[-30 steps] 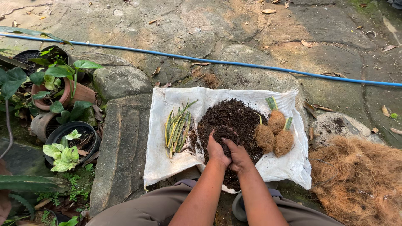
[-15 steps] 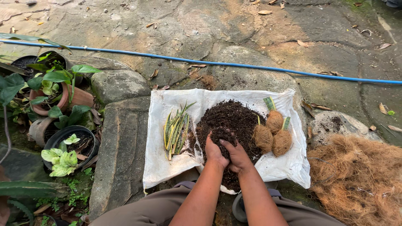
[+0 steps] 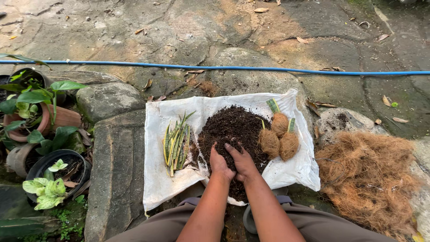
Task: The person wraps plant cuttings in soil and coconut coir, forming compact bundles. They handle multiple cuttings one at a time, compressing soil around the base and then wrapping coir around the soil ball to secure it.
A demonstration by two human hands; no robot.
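Dark soil (image 3: 233, 127) heaped on a white sack (image 3: 156, 179) is cupped by left hand (image 3: 219, 162) and right hand (image 3: 242, 160).

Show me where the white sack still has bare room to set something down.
Bare patches on the white sack: the near left corner below the striped leaf cuttings, the far strip above them, and the near right corner below the three fibre-wrapped balls. The middle is crowded: the soil heap with left hand and right hand in it.
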